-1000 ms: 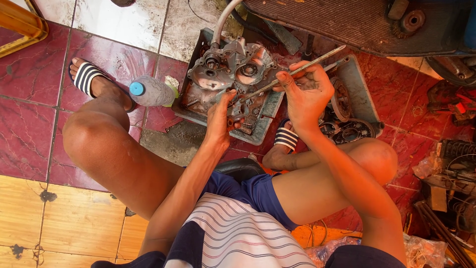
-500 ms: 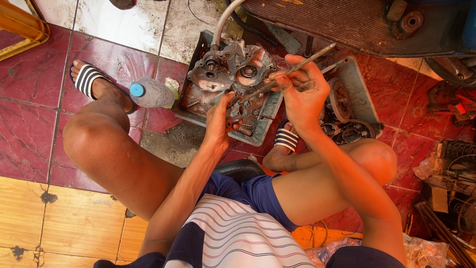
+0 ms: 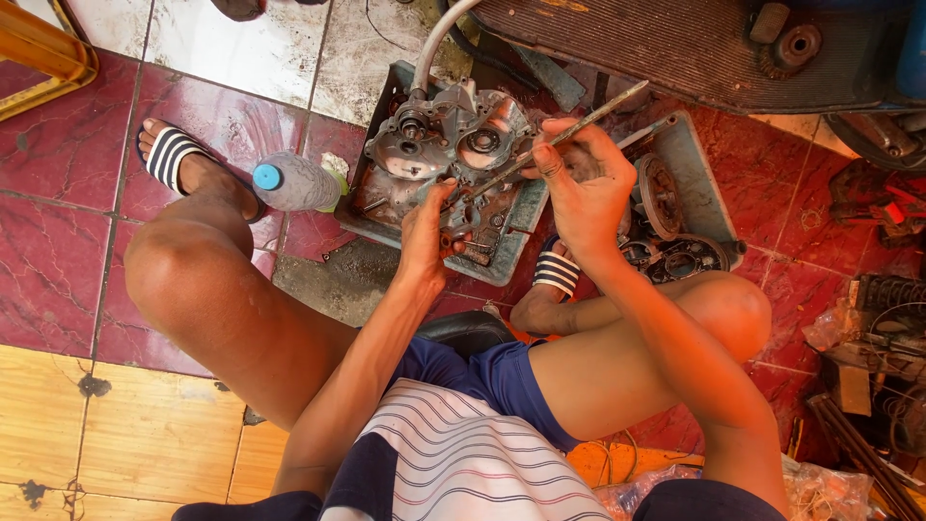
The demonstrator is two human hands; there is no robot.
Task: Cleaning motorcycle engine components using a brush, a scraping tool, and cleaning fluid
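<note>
Slightly lifted since the earlier frames, the right hand [image 3: 584,198] now angles its thin metal rod [image 3: 555,140] down toward the engine casing [image 3: 449,145].

Right fingers [image 3: 550,159] are pinched shut around the rod's middle; its lower tip meets the casing near the left hand [image 3: 429,227]. Left fingers are curled against a small dark part at the casing's near edge, though whether they grip it cannot be told. Casing sits in a grey tray [image 3: 386,96] on the red tiled floor, beside a plastic bottle [image 3: 294,181]. A second tray's contents are partly hidden behind the right hand.
</note>
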